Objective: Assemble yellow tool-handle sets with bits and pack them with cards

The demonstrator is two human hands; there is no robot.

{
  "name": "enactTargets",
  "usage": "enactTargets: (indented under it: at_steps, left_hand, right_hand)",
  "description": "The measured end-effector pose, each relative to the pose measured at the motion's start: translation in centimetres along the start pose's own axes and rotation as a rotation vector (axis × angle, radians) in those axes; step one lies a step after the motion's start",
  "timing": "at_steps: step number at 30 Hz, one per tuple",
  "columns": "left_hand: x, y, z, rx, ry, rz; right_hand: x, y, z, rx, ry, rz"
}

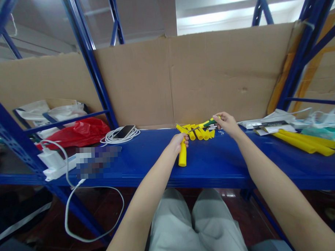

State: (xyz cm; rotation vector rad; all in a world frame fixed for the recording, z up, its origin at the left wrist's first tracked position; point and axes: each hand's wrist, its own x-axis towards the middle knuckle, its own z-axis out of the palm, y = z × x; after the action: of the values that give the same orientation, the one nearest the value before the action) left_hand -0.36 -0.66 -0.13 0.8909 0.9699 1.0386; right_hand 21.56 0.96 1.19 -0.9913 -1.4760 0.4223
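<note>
My left hand point(181, 140) is closed round a yellow tube point(182, 158), whose lower end rests on or just above the blue shelf point(146, 159). In my right hand point(225, 122) is a screwdriver point(208, 122) with a green and yellow handle, pinched at the handle's end. Its thin metal shaft points left, toward the top of the tube by my left hand. Whether the tip touches the tube is too small to tell. Just behind, several short yellow tube pieces point(202, 133) lie in a row, partly covered by the screwdriver.
Longer yellow tubes point(302, 142) and white packets point(274, 126) lie at the right. On the left are a phone point(124, 131) on a coiled white cable point(110, 137), a red bag point(79, 131) and a power strip point(59, 171). Cardboard point(215, 72) stands behind, between blue posts point(92, 69).
</note>
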Motion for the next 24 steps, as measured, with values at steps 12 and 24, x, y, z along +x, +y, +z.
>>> enactTargets:
  at_steps: [12, 24]
  left_hand:
    - [0.0, 0.0, -0.1, 0.027, 0.062, 0.020]
    - [0.2, -0.2, -0.1, 0.002, 0.035, 0.011]
  right_hand:
    - [-0.8, -1.0, -0.1, 0.191, -0.127, 0.102]
    - [-0.7, -1.3, 0.9, 0.154, -0.027, 0.139]
